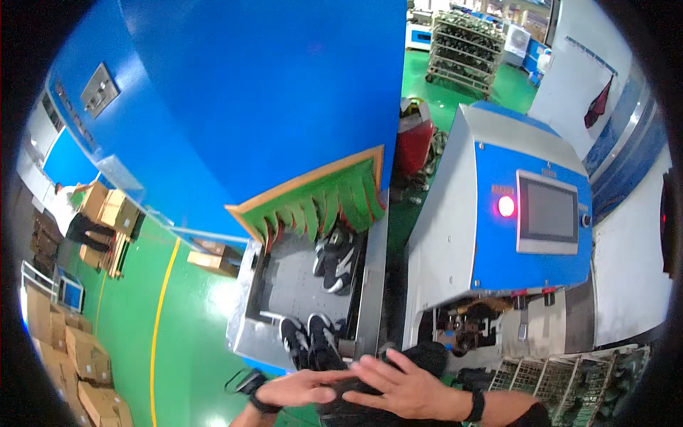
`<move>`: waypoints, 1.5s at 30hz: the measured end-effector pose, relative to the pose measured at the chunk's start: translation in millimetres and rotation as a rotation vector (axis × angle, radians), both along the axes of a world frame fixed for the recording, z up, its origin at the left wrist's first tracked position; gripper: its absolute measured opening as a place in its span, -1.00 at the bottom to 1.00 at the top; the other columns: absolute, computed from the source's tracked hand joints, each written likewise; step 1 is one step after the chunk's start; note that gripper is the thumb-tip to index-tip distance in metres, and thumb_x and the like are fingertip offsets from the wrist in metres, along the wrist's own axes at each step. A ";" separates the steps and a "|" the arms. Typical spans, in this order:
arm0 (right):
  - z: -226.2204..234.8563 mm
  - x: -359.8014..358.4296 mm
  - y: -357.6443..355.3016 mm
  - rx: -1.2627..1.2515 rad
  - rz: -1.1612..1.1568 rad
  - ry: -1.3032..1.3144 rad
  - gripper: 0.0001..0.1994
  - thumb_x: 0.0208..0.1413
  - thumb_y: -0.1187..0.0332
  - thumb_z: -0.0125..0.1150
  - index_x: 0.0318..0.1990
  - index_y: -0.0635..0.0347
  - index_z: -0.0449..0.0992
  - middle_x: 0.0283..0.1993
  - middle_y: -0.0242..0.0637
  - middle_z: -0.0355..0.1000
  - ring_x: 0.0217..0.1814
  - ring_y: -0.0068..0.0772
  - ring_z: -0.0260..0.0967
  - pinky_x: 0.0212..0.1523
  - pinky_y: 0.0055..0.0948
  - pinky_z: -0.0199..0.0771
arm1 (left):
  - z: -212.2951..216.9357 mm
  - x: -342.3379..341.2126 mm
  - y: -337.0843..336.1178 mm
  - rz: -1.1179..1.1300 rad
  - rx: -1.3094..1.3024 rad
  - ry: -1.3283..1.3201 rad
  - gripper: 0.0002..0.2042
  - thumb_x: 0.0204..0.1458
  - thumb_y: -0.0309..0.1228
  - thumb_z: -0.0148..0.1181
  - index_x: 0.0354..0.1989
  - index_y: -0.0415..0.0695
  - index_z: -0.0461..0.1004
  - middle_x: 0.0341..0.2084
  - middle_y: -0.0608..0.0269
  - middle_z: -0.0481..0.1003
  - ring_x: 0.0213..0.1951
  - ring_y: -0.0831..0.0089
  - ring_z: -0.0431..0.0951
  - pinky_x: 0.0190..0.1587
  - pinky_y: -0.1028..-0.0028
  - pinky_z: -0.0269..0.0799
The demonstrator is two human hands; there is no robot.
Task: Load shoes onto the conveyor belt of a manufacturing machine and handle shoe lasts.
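Note:
My left hand [306, 388] and my right hand [405, 384] meet at the bottom middle, fingertips close together. The left fingers are stretched to the right. On the right hand the fingers are spread apart, and nothing shows in either hand. Dark material lies below them, and I cannot make out what it is. Just beyond the left hand, a pair of black sneakers with white trim [310, 339] rests at the near end of the conveyor [292, 274]. Farther in, more black-and-white sneakers [339, 265] lie at the opening with green strip curtains [313, 210].
A blue-and-grey control cabinet [455, 206] with a screen and a lit red button stands at right. Below it is a wire rack [555, 381]. Cardboard boxes [89, 356] are stacked at left, where a person [71, 213] handles boxes. A loaded shoe rack [464, 53] stands far back.

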State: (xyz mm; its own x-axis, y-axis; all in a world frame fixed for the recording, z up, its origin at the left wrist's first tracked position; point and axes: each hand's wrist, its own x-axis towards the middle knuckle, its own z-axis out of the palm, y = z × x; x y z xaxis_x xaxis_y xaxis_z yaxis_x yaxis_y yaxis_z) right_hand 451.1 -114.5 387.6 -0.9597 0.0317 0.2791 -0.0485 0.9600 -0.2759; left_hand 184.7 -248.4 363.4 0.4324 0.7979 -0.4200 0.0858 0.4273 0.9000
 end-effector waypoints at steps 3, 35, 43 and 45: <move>17.2 32.0 13.4 -0.462 0.111 -0.616 -0.07 -0.08 0.10 0.40 0.48 -0.09 0.07 0.20 0.11 0.33 0.23 0.13 0.34 0.27 0.00 0.29 | -48.4 56.8 -31.2 0.010 -0.100 -0.331 -0.13 0.22 0.30 -0.19 0.45 -0.24 0.05 0.26 -0.03 0.34 0.30 0.21 0.31 0.33 0.32 0.14; -93.3 259.0 56.4 -0.672 -1.262 0.014 -0.05 -0.15 0.15 0.50 0.47 -0.28 0.14 0.26 0.36 0.26 0.17 0.14 0.42 0.17 -0.20 0.41 | -112.8 299.6 60.6 0.504 -0.323 -0.059 -0.75 0.24 -0.26 0.16 -0.39 -0.18 0.53 -0.62 0.47 0.37 -0.54 0.66 0.31 -0.46 0.57 0.19; -85.0 190.5 82.6 -0.293 -1.131 -0.460 -0.18 0.03 0.10 0.35 0.46 -0.36 0.09 0.00 0.19 0.28 -0.12 0.28 0.45 -0.14 0.00 0.53 | -179.4 286.3 74.8 0.703 -0.474 -0.304 -0.84 0.21 -0.38 0.15 -0.32 -0.19 0.58 -0.60 0.42 0.43 -0.56 0.59 0.36 -0.46 0.51 0.24; -104.8 184.0 86.8 -0.292 -1.215 -0.414 -0.18 -0.01 0.12 0.36 0.45 -0.36 0.12 -0.01 0.16 0.29 -0.06 0.29 0.43 -0.08 0.02 0.51 | -191.2 286.6 79.7 0.730 -0.476 -0.320 -0.84 0.21 -0.38 0.15 -0.30 -0.19 0.58 -0.59 0.42 0.43 -0.56 0.57 0.36 -0.46 0.50 0.25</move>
